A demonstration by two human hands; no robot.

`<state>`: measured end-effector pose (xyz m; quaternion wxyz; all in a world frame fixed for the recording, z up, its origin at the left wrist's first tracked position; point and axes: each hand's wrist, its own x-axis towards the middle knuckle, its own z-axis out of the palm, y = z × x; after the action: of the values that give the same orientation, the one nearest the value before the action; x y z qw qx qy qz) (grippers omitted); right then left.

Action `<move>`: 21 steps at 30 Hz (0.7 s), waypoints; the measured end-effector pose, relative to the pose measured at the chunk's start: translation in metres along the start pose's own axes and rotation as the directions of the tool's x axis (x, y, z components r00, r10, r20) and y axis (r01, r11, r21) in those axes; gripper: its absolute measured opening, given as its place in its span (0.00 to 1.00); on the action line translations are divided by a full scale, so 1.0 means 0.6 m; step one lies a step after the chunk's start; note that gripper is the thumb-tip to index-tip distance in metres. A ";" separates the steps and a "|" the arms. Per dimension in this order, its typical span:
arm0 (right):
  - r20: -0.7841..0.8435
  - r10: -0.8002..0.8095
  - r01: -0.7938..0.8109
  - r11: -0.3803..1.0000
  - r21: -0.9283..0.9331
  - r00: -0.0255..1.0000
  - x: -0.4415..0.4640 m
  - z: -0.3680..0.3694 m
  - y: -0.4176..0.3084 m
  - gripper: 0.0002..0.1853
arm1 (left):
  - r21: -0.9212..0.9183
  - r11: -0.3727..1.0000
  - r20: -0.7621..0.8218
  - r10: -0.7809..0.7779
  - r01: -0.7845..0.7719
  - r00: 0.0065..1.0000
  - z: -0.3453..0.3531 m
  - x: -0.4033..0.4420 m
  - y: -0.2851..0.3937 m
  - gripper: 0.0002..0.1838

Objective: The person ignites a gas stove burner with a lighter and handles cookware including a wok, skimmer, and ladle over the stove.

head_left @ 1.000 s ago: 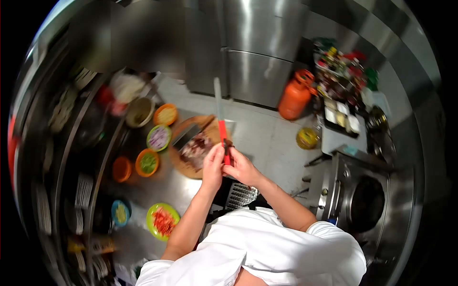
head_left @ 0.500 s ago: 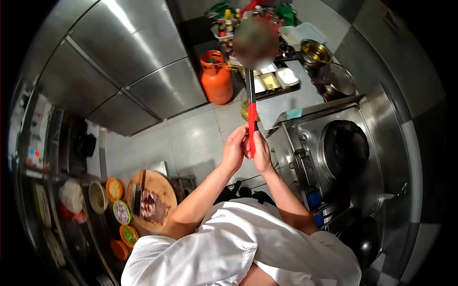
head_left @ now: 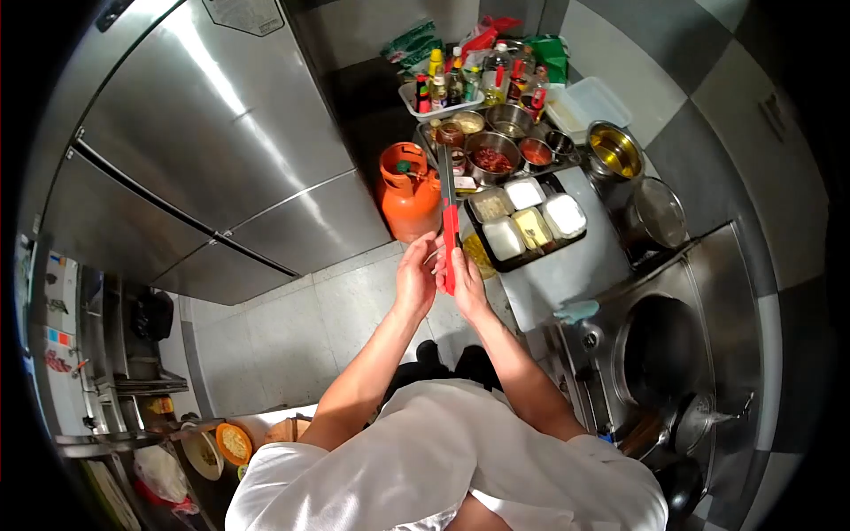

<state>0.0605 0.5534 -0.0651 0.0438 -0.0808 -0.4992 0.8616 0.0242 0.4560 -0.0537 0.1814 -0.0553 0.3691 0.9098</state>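
A long tool with a red handle (head_left: 451,252) and a thin dark shaft points away from me; its exact kind cannot be made out. My right hand (head_left: 466,281) is wrapped round the red handle, thumb along it and fingertips on its left side. Close beside the handle is my left hand (head_left: 416,276), fingers loosely extended and palm turned toward the tool. Beyond the shaft stand an orange gas cylinder (head_left: 411,212) on the floor and a black tray (head_left: 525,259) of several small containers with white and yellow contents.
Sauce bottles (head_left: 456,84) and metal bowls (head_left: 491,159) crowd the far counter. At right, a dark wok (head_left: 660,350) sits on the steel stove, with a pot of yellow liquid (head_left: 613,150) farther back. Steel cabinets (head_left: 257,142) line the left; an orange bowl (head_left: 234,442) is at lower left.
My view has shifted, bringing the far counter lower and more fully into sight. The chopping board at lower left is now mostly hidden. My right hand still grips the tool.
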 end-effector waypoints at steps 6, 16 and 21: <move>0.061 0.012 -0.012 1.000 -0.008 0.998 0.194 0.033 0.019 0.20 | 0.008 0.998 -0.032 0.068 -0.067 0.997 -0.023 0.177 0.066 0.16; 0.043 0.171 -0.171 0.985 -0.014 0.984 0.508 0.001 0.066 0.26 | -0.027 0.999 -0.155 0.021 -0.026 0.988 -0.070 0.494 0.083 0.14; 0.075 0.231 -0.230 0.973 -0.021 0.970 0.627 -0.010 0.070 0.25 | -0.014 1.000 -0.190 -0.010 0.007 0.982 -0.091 0.603 0.092 0.14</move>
<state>-0.3082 0.5962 -0.1403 -0.0765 -0.1051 -0.4927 0.8604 -0.3339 0.4865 -0.1419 0.1488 -0.1447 0.3784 0.9021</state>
